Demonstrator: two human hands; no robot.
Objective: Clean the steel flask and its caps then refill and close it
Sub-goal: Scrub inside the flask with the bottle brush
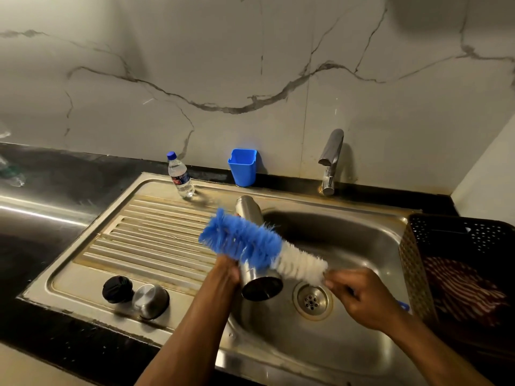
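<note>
The steel flask (257,277) lay tilted over the sink basin (348,246), its base toward the person and its open neck pointing away toward the drainboard's far edge. The left hand (227,273) gripped it round the lower body, fingers curled about the barrel on the drainboard side of the basin. The right hand (359,296) pinched the handle of the bottle brush (250,240), just above the drain (312,300), and the blue-and-white bristles lay across the flask's flank — outside it, not in the neck.

The flask looked rigid and fairly light if empty, as its tilt suggested. Polished steel under wet fingers would probably be slippery, so a full wrap round the barrel, as the left hand had it, seemed the safer hold; a drop would likely dent rather than break it. The brush bristles looked soft and springy, while its stem was mostly hidden by the hand.

Both caps sat on the drainboard, left of the basin and near its front edge: a black inner cap (117,285) touching or just beside a steel outer cap (150,300). They would be small and smooth, best taken by the rim.

A plastic water bottle (179,175) stood at the drainboard's back, left of the basin; its red-and-blue label carried print too small to read. No writing could be made out on the flask, the blue holder (243,167) or the tap (330,160).
</note>
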